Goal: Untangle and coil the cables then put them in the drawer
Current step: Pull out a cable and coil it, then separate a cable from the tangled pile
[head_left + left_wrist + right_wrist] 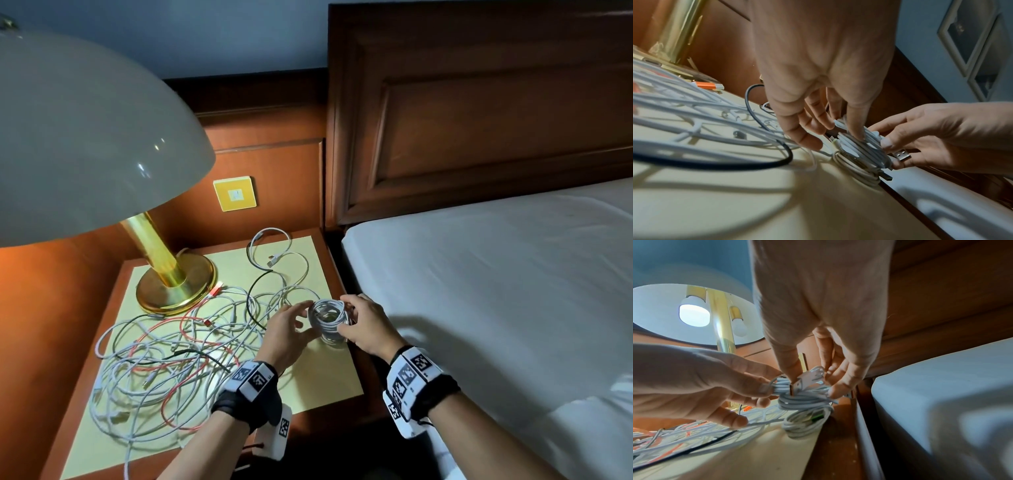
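A small white cable coil (328, 316) hangs just above the nightstand's right edge, held between both hands. My left hand (301, 318) pinches its left side (777, 385) between thumb and fingers. My right hand (346, 318) grips the right side, and the coil's USB plug (902, 155) sticks out by its fingers. A second white coil (805, 423) lies on the top directly beneath. A big tangle of white, red and black cables (164, 359) covers the left and middle of the top. No drawer shows in any view.
A brass lamp base (174, 284) stands at the back left under a wide pale shade (85, 137). The nightstand top (325, 387) is pale yellow with a wooden rim. A white bed (496, 291) and dark headboard (479, 120) sit close on the right.
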The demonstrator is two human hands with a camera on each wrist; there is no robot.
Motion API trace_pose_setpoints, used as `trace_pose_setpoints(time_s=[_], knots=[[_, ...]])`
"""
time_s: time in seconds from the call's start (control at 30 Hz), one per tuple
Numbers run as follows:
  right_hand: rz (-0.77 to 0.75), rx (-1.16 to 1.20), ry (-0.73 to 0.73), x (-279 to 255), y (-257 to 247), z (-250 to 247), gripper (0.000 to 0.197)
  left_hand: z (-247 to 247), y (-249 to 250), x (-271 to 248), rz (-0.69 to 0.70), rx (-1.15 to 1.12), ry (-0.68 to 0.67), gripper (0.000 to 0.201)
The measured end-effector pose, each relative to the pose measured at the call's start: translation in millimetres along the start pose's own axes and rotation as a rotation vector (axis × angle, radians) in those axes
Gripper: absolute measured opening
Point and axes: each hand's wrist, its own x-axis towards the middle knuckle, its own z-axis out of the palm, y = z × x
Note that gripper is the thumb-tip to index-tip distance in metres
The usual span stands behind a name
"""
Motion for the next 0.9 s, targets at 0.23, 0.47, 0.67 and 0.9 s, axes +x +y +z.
trace_pose_setpoints(time_s=[0.23,0.47,0.67,0.9], knots=[[-0.009,-0.027,0.022,-1,3,5,0.054,5,0,1,-0.034,-0.004,-0.041,0.060],[0.000,-0.022,0.012,-4,5,4,0.059,6,3,-3,-0.054,-0.033,-0.079,0.069],[-0.003,-0.002,0.047,-12,7,0,0.058,6,-1,-10,-0.086,-0.073,-0.065,0.079],[-0.017,-0.007,0.047,-29,6,-1,0.062,-4,-2,-33,-0.065,-0.029,-0.058,0.071]])
